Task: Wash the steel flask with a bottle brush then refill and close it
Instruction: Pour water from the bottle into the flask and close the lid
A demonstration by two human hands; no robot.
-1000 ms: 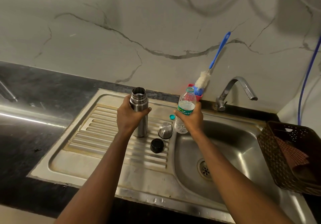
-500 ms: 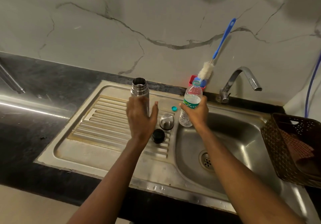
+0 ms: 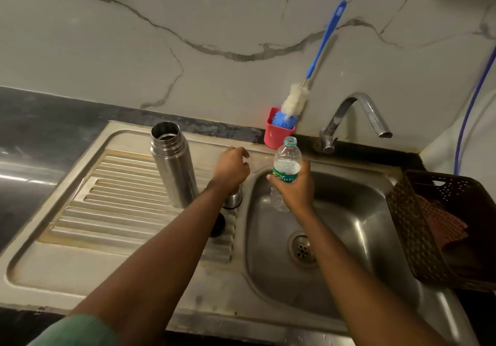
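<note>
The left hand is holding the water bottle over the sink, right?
No. The head view shows the right hand holding the bottle over the sink. The left hand is off to the side of it.

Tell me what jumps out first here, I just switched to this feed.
The open steel flask stands upright on the drainboard. Right of it, the right hand grips an uncapped plastic bottle at the sink basin edge, and the left hand curls between them. Behind, the blue-handled bottle brush leans from a red cup against the wall.
</note>
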